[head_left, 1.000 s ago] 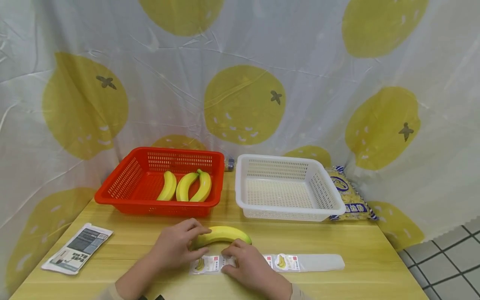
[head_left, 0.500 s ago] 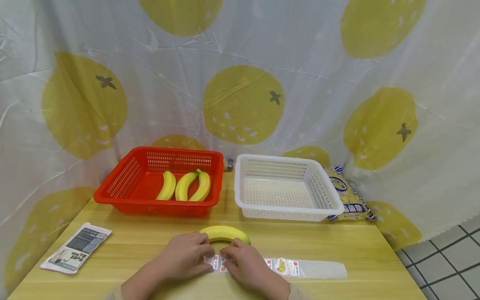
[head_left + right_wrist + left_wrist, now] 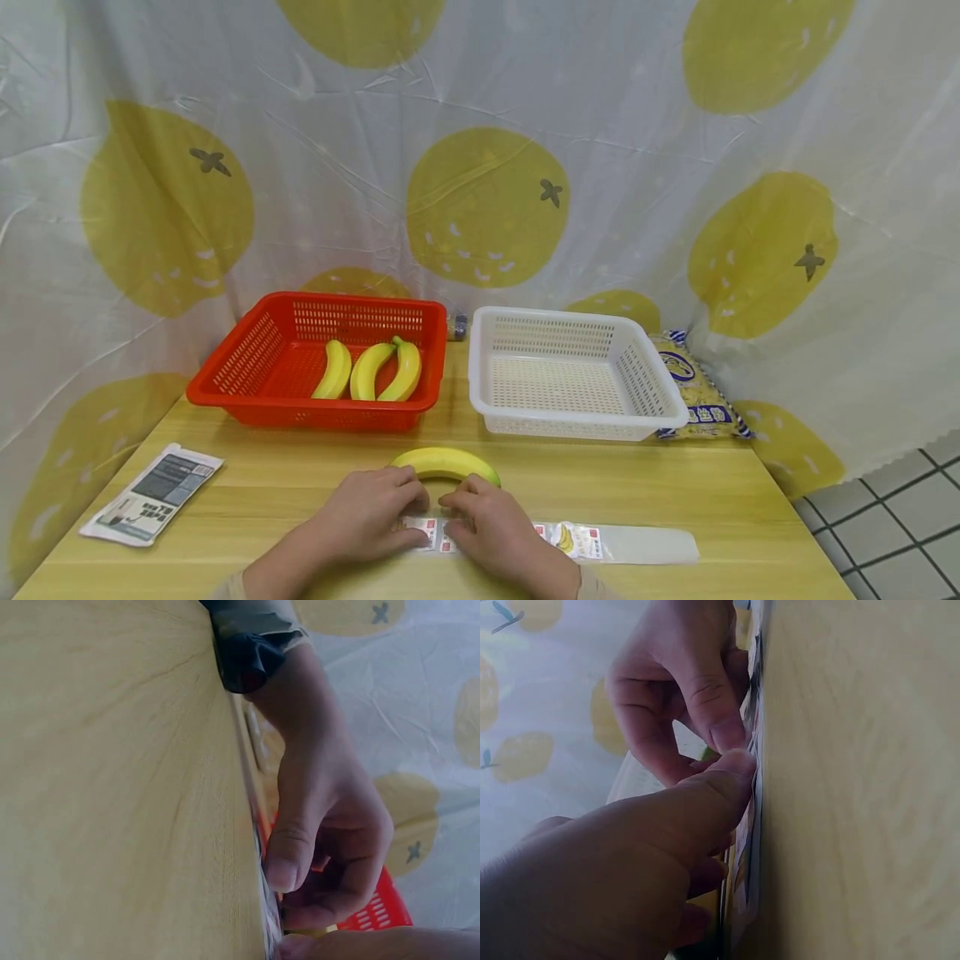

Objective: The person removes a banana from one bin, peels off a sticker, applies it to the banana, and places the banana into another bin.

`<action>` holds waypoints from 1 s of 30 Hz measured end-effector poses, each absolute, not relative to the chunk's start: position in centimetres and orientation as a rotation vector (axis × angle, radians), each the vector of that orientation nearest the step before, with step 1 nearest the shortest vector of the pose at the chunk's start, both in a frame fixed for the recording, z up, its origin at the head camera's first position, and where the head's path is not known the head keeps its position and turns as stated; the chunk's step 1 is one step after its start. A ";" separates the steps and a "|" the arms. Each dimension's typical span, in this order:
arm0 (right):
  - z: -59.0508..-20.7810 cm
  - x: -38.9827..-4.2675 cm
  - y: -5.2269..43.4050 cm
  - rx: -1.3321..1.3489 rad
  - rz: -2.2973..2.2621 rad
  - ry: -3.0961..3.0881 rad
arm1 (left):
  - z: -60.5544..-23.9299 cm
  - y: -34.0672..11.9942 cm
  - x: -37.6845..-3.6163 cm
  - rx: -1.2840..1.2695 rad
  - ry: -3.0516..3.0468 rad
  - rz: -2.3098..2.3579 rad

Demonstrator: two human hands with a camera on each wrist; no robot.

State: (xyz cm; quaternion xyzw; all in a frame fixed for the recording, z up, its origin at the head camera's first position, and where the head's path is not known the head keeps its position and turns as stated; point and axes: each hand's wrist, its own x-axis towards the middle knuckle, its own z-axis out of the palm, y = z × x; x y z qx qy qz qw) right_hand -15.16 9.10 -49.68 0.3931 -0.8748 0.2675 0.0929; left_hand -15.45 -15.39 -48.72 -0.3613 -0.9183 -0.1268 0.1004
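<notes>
A backing strip of banana stickers [image 3: 577, 540] lies flat on the wooden table [image 3: 750, 500] near its front edge. Both hands meet at the strip's left end. My left hand [image 3: 375, 512] presses its thumb [image 3: 720, 787] on the strip [image 3: 751, 847], with the other fingers curled. My right hand [image 3: 487, 525] picks at the strip with curled fingers [image 3: 724, 727] right beside that thumb. A loose yellow banana [image 3: 446, 460] lies just beyond the fingertips, and neither hand holds it. The right wrist view shows the left hand [image 3: 330, 817] at the strip's edge [image 3: 268, 915].
A red basket [image 3: 225, 387] at the back left holds three bananas [image 3: 367, 371]. A white basket [image 3: 660, 400] stands to its right with nothing in it. A printed yellow bag [image 3: 701, 392] lies behind it. A folded leaflet [image 3: 153, 496] rests at the left. A lemon-print curtain [image 3: 487, 208] surrounds the table.
My left hand let go of the banana and came down onto the sticker strip next to my right hand. The banana stays on the table.
</notes>
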 end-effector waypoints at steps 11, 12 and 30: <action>-49.8 -15.0 9.1 1.192 0.775 -2.653 | -48.8 -15.3 -15.4 -1.124 -2.701 -0.427; -49.8 -15.0 9.1 1.193 0.765 -2.648 | -48.8 -15.3 -15.3 -1.130 -2.696 -0.422; -49.2 -15.1 9.1 1.093 1.149 -2.680 | -48.3 -15.0 -15.2 -1.130 -2.573 -0.450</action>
